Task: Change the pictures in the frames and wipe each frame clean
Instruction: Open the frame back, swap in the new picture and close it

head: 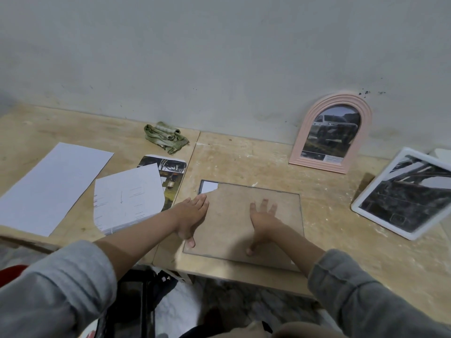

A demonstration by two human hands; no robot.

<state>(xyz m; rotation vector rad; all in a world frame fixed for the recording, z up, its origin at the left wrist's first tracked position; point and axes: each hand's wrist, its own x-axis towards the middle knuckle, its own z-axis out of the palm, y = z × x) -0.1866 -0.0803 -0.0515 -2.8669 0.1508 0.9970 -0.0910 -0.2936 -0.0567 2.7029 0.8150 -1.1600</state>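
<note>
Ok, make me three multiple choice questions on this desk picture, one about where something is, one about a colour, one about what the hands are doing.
1. Where is the green cloth?
A. By the wall, behind the papers
B. Under the arched frame
C. In the left hand

2. What colour is the arched frame?
A. Black
B. Pink
C. Blue

3. What are the two hands doing?
A. Holding the cloth
B. Lifting the white frame
C. Resting flat on the brown backing board

Answers:
1 A: the cloth lies crumpled at the wall edge of the desk.
2 B: its ribbed border is pale pink.
3 C: the left hand and right hand lie open on the backing board.
</note>
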